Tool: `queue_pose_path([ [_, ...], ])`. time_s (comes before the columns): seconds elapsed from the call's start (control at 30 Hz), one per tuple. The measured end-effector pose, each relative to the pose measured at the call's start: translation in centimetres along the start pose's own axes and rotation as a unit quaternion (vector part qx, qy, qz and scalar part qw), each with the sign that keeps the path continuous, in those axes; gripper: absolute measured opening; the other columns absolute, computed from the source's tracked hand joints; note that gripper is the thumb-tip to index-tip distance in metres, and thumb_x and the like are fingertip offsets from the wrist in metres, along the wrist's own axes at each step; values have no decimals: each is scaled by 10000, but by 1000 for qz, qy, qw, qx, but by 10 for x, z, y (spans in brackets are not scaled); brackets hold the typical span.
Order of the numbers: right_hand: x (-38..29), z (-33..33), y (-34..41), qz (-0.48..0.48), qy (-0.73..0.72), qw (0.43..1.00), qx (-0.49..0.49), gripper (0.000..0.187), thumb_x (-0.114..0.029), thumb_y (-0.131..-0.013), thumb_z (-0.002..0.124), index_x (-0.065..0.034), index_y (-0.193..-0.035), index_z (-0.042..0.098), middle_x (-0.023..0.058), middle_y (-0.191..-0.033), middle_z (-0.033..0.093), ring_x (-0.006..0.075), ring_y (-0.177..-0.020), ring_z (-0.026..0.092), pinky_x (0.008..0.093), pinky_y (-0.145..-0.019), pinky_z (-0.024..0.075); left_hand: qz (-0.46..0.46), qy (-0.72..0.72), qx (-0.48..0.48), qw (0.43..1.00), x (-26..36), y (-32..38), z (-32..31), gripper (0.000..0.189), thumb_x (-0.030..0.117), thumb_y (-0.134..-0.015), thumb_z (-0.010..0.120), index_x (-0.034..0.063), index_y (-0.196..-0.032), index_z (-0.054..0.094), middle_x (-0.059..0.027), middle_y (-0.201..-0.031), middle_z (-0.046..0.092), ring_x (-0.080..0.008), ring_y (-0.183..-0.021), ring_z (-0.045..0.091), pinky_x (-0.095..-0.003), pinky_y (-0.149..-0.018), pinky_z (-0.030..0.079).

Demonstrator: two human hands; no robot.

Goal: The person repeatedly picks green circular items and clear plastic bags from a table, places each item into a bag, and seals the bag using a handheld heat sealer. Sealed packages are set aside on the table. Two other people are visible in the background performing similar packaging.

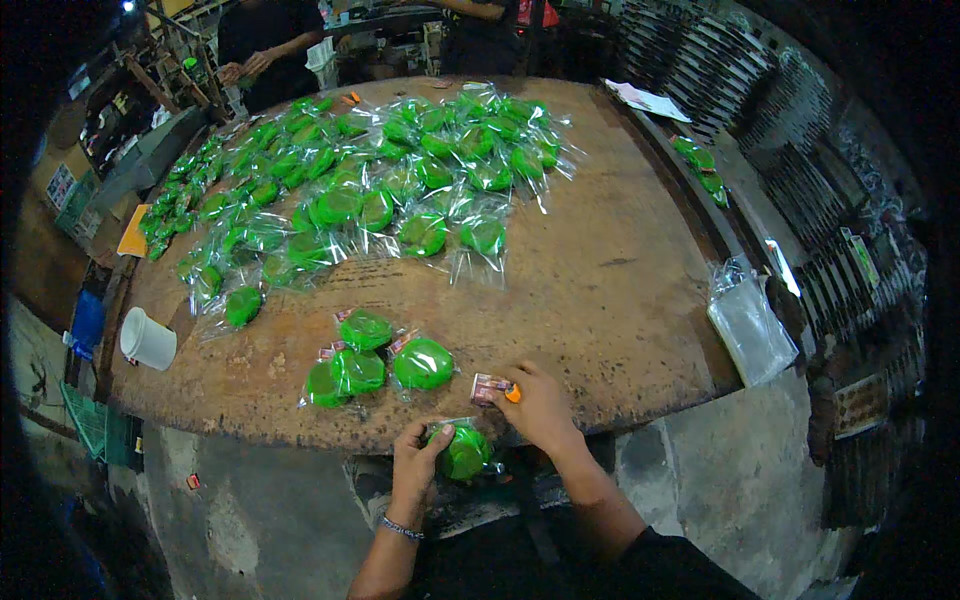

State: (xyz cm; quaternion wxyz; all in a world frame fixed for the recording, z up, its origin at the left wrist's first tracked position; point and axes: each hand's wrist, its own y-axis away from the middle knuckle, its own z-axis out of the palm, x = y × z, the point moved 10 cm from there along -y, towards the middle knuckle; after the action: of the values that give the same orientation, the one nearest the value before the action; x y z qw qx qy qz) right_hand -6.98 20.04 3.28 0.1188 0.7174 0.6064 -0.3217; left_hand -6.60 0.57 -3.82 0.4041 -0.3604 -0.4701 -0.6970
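Observation:
My left hand [421,455] grips a clear plastic bag with round green items [465,454] at the near edge of a worn wooden table [600,315]. Just right of it, my right hand [536,405] holds a small orange tool [513,393], its kind unclear, and its fingers touch a small printed card [489,390] on the tabletop. Several bagged green rounds [423,363] with small printed cards at their tops lie left of the right hand. Across the far left half spreads a large heap of green rounds in clear bags [337,204].
A white plastic cup [148,339] stands at the left edge. Clear plastic bags [752,322] lie at the right edge, papers [646,100] at the far right corner. An orange packet [133,231] lies at the left. Two people [262,52] are beyond the table.

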Motion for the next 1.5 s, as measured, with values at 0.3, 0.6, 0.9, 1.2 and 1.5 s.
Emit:
queue_pose_path([
  [0.3, 13, 23, 0, 17, -2, 998, -62, 223, -149, -740, 677, -123, -960, 687, 103, -1037, 643, 318, -864, 632, 410, -751, 516, -6, 31, 3, 1000, -8, -3, 0, 160, 54, -844, 607, -3, -990, 636, -39, -928, 639, -116, -860, 583, -253, -777, 458],
  [0.6, -15, -9, 21, -24, -241, 970, 4, 130, -112, -820, 658, -13, -905, 660, 128, -870, 667, 227, -798, 651, 318, -712, 497, 36, -100, -75, 992, 7, 1, 17, 231, 86, -873, 574, 6, -1089, 593, -71, -1011, 623, -144, -936, 566, -270, -841, 436],
  [0.9, -3, 32, 53, 75, -279, 948, -133, 206, -213, -837, 664, -14, -880, 641, 116, -853, 657, 236, -772, 633, 336, -714, 488, 93, -185, -95, 974, 15, 13, 37, 250, 154, -901, 553, 4, -1096, 595, -84, -1025, 639, -149, -942, 578, -272, -841, 438],
  [1.2, 38, 22, 55, 360, -690, 620, 102, 178, -242, -880, 586, -71, -856, 543, 54, -684, 535, 158, -576, 526, 326, -545, 470, 186, -332, -26, 924, 51, 34, 49, 189, 163, -885, 582, -3, -970, 612, -173, -852, 650, -270, -802, 640, -332, -715, 486],
  [1.5, 24, 19, 75, 219, -547, 790, 170, 411, -289, -953, 435, -55, -616, 449, 54, -567, 510, 145, -523, 493, 283, -502, 387, 242, -477, -19, 845, 35, 57, 83, 109, 75, -838, 607, 12, -906, 550, -204, -775, 600, -395, -716, 595, -419, -597, 470],
])
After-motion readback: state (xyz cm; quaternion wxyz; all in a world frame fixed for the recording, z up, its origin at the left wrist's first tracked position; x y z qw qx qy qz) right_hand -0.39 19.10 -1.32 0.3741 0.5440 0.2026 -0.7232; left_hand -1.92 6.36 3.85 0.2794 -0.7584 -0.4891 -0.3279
